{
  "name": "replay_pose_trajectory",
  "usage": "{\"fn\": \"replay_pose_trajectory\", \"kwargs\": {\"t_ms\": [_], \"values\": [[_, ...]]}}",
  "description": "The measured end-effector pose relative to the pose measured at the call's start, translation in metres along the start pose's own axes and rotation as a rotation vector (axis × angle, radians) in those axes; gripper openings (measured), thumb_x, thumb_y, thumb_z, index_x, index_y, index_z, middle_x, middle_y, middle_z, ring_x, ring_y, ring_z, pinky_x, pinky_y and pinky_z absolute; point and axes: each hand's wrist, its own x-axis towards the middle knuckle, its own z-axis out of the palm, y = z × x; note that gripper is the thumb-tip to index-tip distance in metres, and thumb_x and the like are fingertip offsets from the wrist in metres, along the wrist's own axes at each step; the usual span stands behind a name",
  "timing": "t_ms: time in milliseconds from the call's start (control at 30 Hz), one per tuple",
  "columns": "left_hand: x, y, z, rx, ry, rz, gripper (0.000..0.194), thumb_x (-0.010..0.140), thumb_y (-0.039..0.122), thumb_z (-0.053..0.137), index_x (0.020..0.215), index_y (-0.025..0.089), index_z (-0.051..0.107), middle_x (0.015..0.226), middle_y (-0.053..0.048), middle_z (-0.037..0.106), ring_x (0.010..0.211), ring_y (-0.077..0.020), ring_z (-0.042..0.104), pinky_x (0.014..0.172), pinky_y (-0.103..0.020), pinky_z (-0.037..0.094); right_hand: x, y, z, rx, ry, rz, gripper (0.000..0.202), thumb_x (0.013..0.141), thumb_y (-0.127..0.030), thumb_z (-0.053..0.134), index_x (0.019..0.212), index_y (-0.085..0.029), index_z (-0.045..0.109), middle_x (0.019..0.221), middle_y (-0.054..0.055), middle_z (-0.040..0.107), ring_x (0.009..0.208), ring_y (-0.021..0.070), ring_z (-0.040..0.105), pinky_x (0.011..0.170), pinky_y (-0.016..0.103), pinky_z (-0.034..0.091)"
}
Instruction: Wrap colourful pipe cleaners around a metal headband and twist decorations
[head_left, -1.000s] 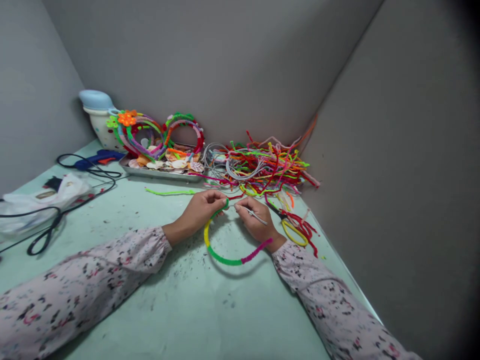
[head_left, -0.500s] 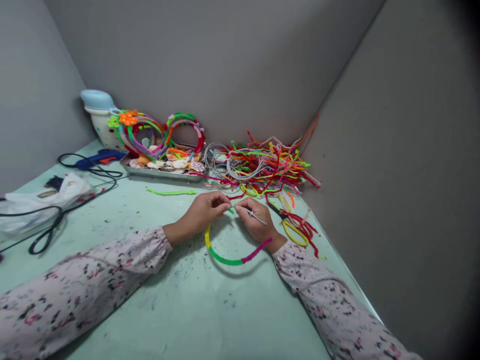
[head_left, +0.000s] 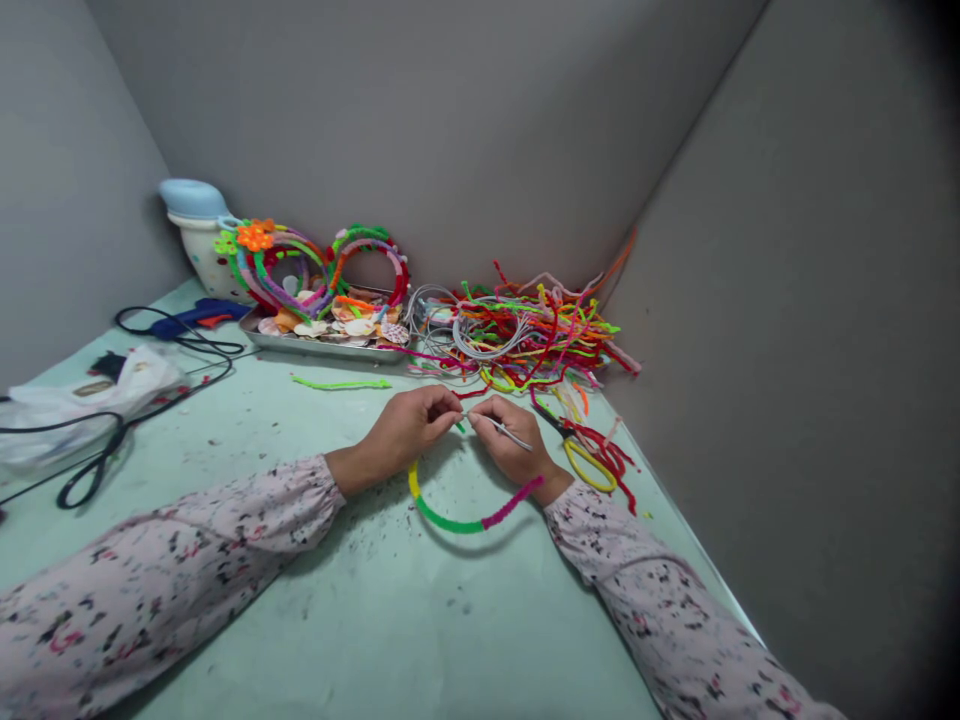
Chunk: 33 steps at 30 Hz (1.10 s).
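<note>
A curved hoop (head_left: 450, 525), wrapped in yellow, green and magenta fuzzy pipe cleaner, hangs below my hands, its yellow part running up behind my left hand. My left hand (head_left: 412, 418) is closed in a pinch on the wrapped hoop, and a short green pipe-cleaner tip (head_left: 460, 427) pokes out below its fingertips. Close beside it, my right hand (head_left: 514, 440) pinches the grey bare wire end (head_left: 511, 434) of the hoop, which sticks out across the fingers. What lies between the two sets of fingertips is too small to make out.
A heap of coloured pipe cleaners (head_left: 540, 340) and grey wire lies at the back. Yellow-handled scissors (head_left: 589, 468) rest right of my right hand. Finished hoops (head_left: 371, 245) stand on a metal tray (head_left: 330, 348). A lime pipe cleaner (head_left: 341, 384), black cable (head_left: 112, 440) and plastic bag (head_left: 75, 405) lie left.
My left fingers have shifted very slightly, and the green tip below them sits a little lower. My right hand and the rest of the table look the same.
</note>
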Motion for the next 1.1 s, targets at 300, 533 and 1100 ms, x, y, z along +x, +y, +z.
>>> {"fn": "replay_pose_trajectory", "kwargs": {"t_ms": [300,533,1100], "values": [[-0.0026,0.0004,0.0003,0.131,-0.015,0.075,0.011,0.084,0.025,0.057,0.089,0.019,0.065,0.079,-0.001,0.065,0.065,-0.0117,0.054,0.061,-0.022,0.039,-0.0002,0.0026,0.0007,-0.007,-0.006,0.018,0.014,0.087,-0.026,0.055,0.081,-0.020,0.065,0.075,0.001,0.066,0.069,0.0152,0.059,0.067,0.026,0.044],[-0.0046,0.0055,-0.0018,0.189,-0.016,0.096,0.009,0.081,0.019,0.057,0.087,0.019,0.063,0.078,0.000,0.064,0.066,-0.0115,0.055,0.062,-0.021,0.039,0.0002,0.0004,0.0006,0.018,-0.029,0.008,0.014,0.087,-0.026,0.056,0.082,-0.019,0.066,0.077,0.002,0.066,0.069,0.0148,0.059,0.066,0.025,0.044],[-0.0059,0.0044,-0.0006,0.321,0.037,0.071,0.007,0.079,0.022,0.057,0.085,0.020,0.060,0.078,-0.001,0.064,0.067,-0.0140,0.055,0.061,-0.024,0.037,0.0010,0.0000,0.0016,0.000,-0.028,-0.003,0.013,0.088,-0.027,0.056,0.082,-0.020,0.066,0.078,0.002,0.067,0.071,0.0157,0.060,0.068,0.027,0.045]]}}
